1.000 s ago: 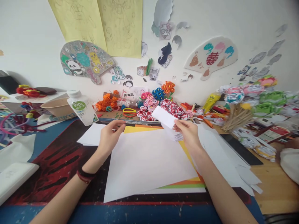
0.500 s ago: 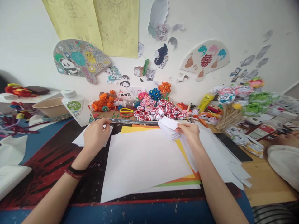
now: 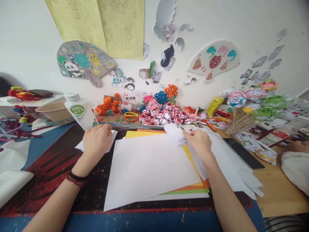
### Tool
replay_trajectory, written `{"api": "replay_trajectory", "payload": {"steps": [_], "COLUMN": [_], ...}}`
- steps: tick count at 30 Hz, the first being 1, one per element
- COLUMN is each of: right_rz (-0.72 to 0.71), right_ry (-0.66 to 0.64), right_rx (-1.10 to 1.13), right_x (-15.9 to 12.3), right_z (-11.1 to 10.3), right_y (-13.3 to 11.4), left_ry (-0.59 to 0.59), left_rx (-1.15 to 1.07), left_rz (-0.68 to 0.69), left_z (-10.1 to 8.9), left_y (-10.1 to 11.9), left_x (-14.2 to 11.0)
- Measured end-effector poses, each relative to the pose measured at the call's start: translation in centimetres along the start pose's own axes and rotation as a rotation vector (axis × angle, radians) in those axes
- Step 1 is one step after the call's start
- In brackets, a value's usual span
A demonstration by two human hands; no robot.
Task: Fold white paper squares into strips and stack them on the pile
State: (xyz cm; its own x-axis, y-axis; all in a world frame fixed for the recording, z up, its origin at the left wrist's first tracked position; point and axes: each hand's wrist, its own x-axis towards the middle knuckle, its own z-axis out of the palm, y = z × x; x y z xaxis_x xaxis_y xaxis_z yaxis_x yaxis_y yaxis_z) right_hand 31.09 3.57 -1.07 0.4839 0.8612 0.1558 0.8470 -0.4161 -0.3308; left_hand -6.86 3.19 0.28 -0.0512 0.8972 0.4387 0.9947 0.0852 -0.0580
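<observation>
A large white sheet of paper lies uppermost on a pile with yellow, orange and green sheets showing at its edges. On its far right corner rests a small stack of folded white paper. My right hand is at the right end of this stack, thumb against it and fingers curled; what they hold, if anything, is hidden. My left hand is over smaller white papers left of the pile. Its fingers bend down out of sight, closed on something I cannot make out.
Behind the papers are red-and-white flowers, thin wires and orange flowers. A white bottle stands at the left. To the right lie a black phone, more white sheets and another person's sleeve.
The small folded paper that my right hand held up now lies down on the stack, and this hand has shifted slightly right. My left hand has turned slightly, its fingertips dropping from view.
</observation>
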Motion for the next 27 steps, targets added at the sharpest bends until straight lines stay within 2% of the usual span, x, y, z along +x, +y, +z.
{"api": "replay_trajectory", "payload": {"steps": [2,4,7,11,18,21,23,24,26,27], "right_rz": [-0.089,-0.245,-0.404,-0.425,-0.416,-0.488,-0.594,-0.644,-0.726,-0.775], "right_ry": [0.087,0.139,0.082,-0.022,-0.026,0.112,0.128,0.076,-0.141,-0.267], "right_rx": [-0.007,0.041,0.059,0.03,0.099,0.342,0.69,0.897,1.262,1.373], "right_x": [-0.6,-1.1,-1.6,-1.9,-1.5,-2.4,-4.5,-6.1,-10.2,-12.4], "right_z": [0.2,0.7,1.6,2.1,2.4,1.2,-0.7,-2.0,-4.4,-5.4], "right_y": [-0.7,-1.4,-2.0,-2.0,-1.7,-2.9,-4.3,-5.0,-6.1,-6.4], "left_ry": [-0.005,-0.036,-0.112,-0.116,-0.157,-0.153,-0.109,-0.075,0.006,0.045], "left_rx": [0.114,0.19,0.208,0.195,0.158,0.17,0.188,0.196,0.211,0.219], "left_rz": [0.011,0.016,0.046,0.075,0.109,0.114,0.118,0.118,0.12,0.123], "left_z": [0.2,0.5,0.8,1.0,0.6,-0.1,-0.7,-1.1,-1.6,-1.9], "left_y": [-0.3,-0.6,-0.9,-0.9,-0.4,0.1,0.5,0.7,0.9,1.0], "left_x": [-0.3,-0.6,-0.9,-1.0,-1.2,-1.4,-1.4,-1.4,-1.4,-1.5]}}
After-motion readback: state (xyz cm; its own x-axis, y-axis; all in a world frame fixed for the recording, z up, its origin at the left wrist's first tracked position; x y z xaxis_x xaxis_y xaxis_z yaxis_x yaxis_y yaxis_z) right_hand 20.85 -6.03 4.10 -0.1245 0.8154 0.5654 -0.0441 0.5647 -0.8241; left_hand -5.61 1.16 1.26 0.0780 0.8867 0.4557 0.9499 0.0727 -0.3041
